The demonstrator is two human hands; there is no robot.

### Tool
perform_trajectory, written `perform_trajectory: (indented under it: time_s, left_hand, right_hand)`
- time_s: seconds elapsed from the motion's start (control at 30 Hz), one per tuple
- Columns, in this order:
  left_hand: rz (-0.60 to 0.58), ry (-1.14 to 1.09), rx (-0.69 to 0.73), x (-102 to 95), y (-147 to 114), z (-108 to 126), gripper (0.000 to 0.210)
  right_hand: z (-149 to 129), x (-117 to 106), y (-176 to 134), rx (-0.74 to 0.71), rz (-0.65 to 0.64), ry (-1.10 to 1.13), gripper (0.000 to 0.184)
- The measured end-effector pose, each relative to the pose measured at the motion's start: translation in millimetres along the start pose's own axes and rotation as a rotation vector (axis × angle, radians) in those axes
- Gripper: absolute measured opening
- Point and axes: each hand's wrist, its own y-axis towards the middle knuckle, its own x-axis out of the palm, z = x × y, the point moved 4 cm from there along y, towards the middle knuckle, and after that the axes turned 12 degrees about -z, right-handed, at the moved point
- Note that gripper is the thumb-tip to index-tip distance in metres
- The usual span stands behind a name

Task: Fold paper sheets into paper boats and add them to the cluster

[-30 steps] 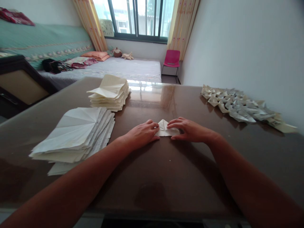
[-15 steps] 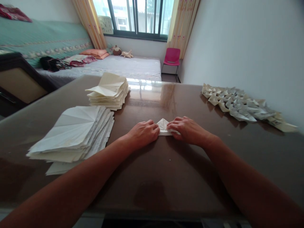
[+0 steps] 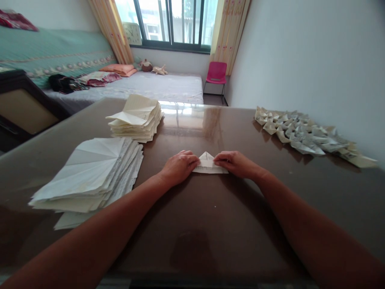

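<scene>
A small sheet of folded paper [image 3: 207, 162] lies on the brown table, with a triangular peak at the far side and a flat strip along the near side. My left hand [image 3: 180, 166] grips its left side between thumb and fingers. On the right side, my right hand [image 3: 234, 162] pinches the same paper with curled fingers. Both hands rest low at the tabletop, and the fingertips cover parts of the paper's sloping edges.
Left of my hands stand a stack of white creased sheets [image 3: 87, 168] and, farther back, a stack of cream sheets [image 3: 136, 120]. Folded paper pieces [image 3: 300, 130] lie in rows at the right, by the wall. Beyond the glossy table [image 3: 192, 224] are a bed [image 3: 168, 86] and a pink chair [image 3: 217, 73].
My hands have moved slightly apart, showing more of the folded paper. Its near strip now spreads wider below my fingers. The view has shifted a little.
</scene>
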Motion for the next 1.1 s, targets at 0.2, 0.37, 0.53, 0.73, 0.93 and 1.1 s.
perform_trajectory:
  time_s: [0.2, 0.37, 0.53, 0.73, 0.93, 1.1]
  left_hand:
    - [0.027, -0.012, -0.110, 1.3, 1.3, -0.8, 0.026]
    - [0.000, 0.084, -0.143, 1.8, -0.4, 2.8, 0.028]
    - [-0.030, 0.193, -0.190, 1.6, -0.4, 8.3, 0.031]
    - [0.009, 0.326, -0.201, 1.5, -1.6, 12.5, 0.032]
    - [0.017, 0.490, 0.181, 3.4, -3.5, 37.5, 0.033]
    - [-0.094, 0.490, 0.176, 7.6, -3.2, 40.1, 0.034]
  right_hand:
    - [9.1, 3.1, 1.1, 0.152, 0.067, -0.078, 0.019]
    - [10.9, 3.1, 2.8, 0.202, 0.078, -0.125, 0.016]
    - [7.7, 0.4, 3.2, 0.261, 0.080, -0.183, 0.013]
    - [6.1, -0.3, 4.4, 0.287, 0.055, -0.200, 0.012]
    - [5.4, 0.8, 5.1, 0.290, 0.061, -0.253, 0.014]
    - [7.6, 1.8, 5.5, 0.278, 0.080, -0.250, 0.013]
